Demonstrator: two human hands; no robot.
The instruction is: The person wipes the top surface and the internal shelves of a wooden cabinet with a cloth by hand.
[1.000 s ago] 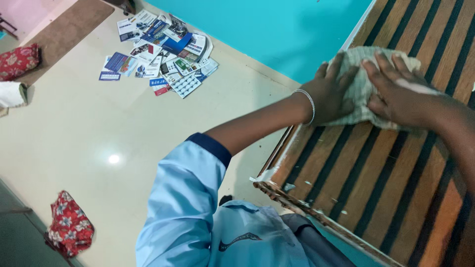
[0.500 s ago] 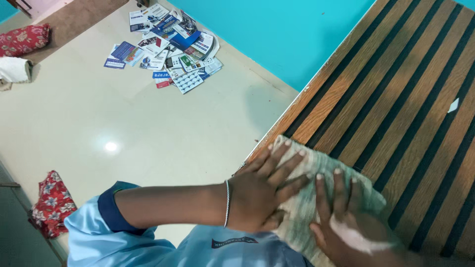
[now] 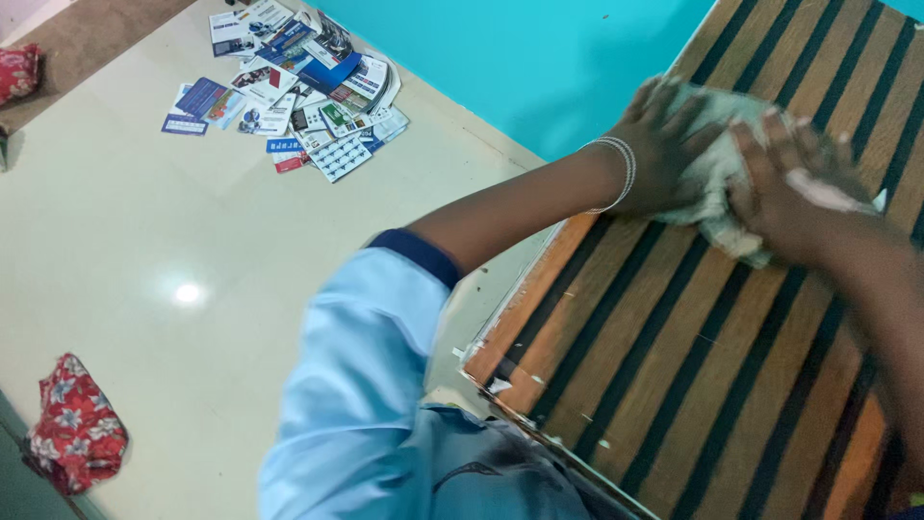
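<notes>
A pale, crumpled cloth [image 3: 717, 173] lies on a wooden top with dark and orange stripes [image 3: 674, 366]. My left hand [image 3: 664, 144], with a thin bangle at the wrist, presses flat on the cloth's left part, near the top's edge. My right hand [image 3: 794, 188] presses on the cloth's right part, with a pale smear across its back. Both arms reach far out over the striped top. The cloth is mostly hidden under the two hands.
A pile of cards and leaflets [image 3: 289, 91] is strewn on the cream floor [image 3: 192, 241] by the turquoise wall [image 3: 539, 58]. A red flowered cloth [image 3: 75, 438] lies at lower left. Small white flakes dot the top's near edge [image 3: 500, 385].
Both hands have pushed the cloth from the near edge of the striped top away to its far part, arms now stretched out.
</notes>
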